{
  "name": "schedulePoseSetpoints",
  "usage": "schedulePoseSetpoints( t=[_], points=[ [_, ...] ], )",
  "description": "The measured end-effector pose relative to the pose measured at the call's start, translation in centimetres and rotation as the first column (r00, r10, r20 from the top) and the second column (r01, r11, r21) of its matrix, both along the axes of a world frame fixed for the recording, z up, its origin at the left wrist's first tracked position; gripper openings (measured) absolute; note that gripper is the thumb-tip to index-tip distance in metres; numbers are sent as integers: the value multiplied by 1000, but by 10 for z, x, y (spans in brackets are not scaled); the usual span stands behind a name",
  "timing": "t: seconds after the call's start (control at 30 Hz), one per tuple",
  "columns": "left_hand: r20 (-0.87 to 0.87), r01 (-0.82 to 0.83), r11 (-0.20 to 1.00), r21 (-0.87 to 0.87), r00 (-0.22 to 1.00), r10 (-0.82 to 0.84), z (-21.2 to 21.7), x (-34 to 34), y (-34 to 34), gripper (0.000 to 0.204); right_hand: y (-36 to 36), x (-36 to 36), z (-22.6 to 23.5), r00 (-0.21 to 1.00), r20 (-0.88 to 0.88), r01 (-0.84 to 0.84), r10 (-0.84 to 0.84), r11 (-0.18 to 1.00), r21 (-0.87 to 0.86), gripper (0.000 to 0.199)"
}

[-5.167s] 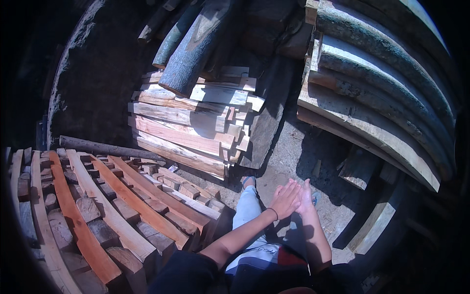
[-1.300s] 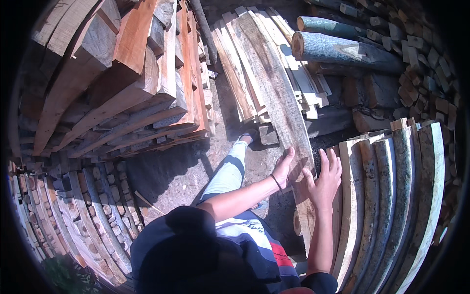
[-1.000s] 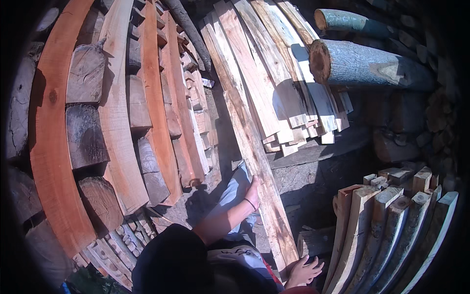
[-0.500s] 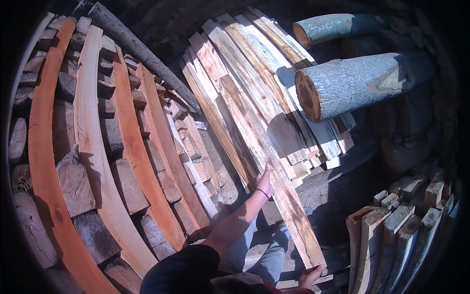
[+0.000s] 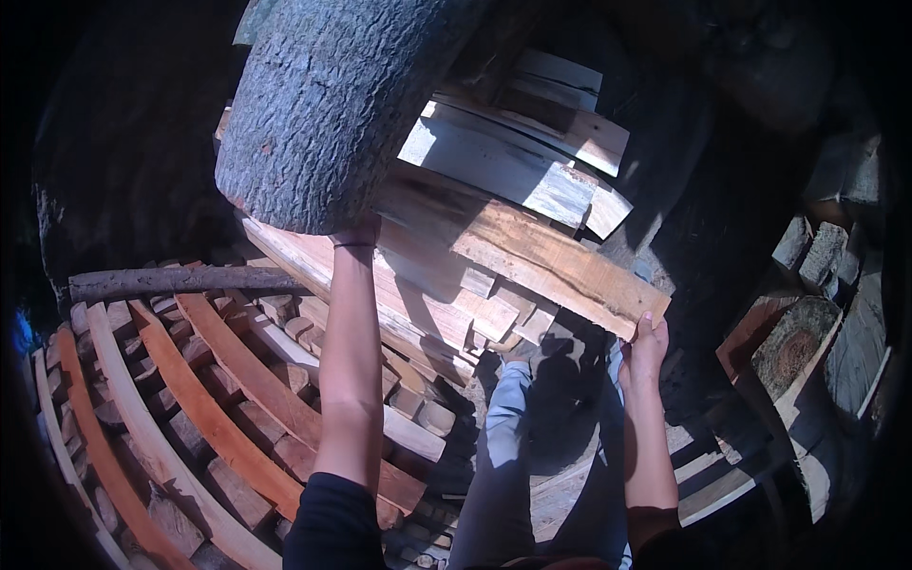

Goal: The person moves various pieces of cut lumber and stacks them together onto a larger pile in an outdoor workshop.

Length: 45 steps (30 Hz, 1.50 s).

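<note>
A long, light brown plank (image 5: 560, 255) with a dark streak lies slantwise over the stacked boards, its far end hidden beneath a thick log (image 5: 318, 114). My right hand (image 5: 646, 350) grips the plank's near right end, thumb on top and the other fingers mostly out of sight. My left hand (image 5: 361, 231) reaches forward to the log's lower edge, near the plank's far part. The log covers its fingers, so their hold does not show. Under and beside the plank are pale boards (image 5: 513, 166) of the stack, some in shadow.
At lower left is a pile of split wood crossed by orange and pale curved slats (image 5: 204, 366). A thin pole (image 5: 190, 279) lies along that pile's far side. Upright split timbers (image 5: 793, 356) stand at the right. My legs (image 5: 508, 427) are below the stack.
The view has swung, and the thick log now looms close at upper left. The plank has come over the stack, and my left hand has moved forward to the log. My right hand keeps the plank's end.
</note>
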State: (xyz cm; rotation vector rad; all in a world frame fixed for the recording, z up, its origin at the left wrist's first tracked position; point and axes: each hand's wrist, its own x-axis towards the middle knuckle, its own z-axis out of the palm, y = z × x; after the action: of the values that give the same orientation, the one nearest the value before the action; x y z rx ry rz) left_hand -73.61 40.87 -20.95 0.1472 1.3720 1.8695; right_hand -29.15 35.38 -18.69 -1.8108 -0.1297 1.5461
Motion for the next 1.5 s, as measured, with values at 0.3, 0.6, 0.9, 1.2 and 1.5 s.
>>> schedulePoseSetpoints(
  t=[0.3,0.6,0.9,1.2,1.5],
  points=[
    [-734,-323,661,-677,227,-641,-51,71,-60,57,153,-57,-51,988,22,-154,154,988,2,26],
    [-445,-91,807,-584,867,-224,-71,132,64,45,125,-38,-11,903,-321,-228,288,951,210,33],
    [-524,107,722,-684,616,-588,-84,129,97,43,120,-15,-45,713,-669,-103,210,975,196,46],
    [-401,-105,598,-795,830,-387,22,163,-5,25,132,-50,-57,766,-343,-559,544,827,63,45],
    [-192,25,614,-789,939,-284,34,260,-196,17,91,-166,-39,347,612,-793,711,570,-213,61]
  ],
)
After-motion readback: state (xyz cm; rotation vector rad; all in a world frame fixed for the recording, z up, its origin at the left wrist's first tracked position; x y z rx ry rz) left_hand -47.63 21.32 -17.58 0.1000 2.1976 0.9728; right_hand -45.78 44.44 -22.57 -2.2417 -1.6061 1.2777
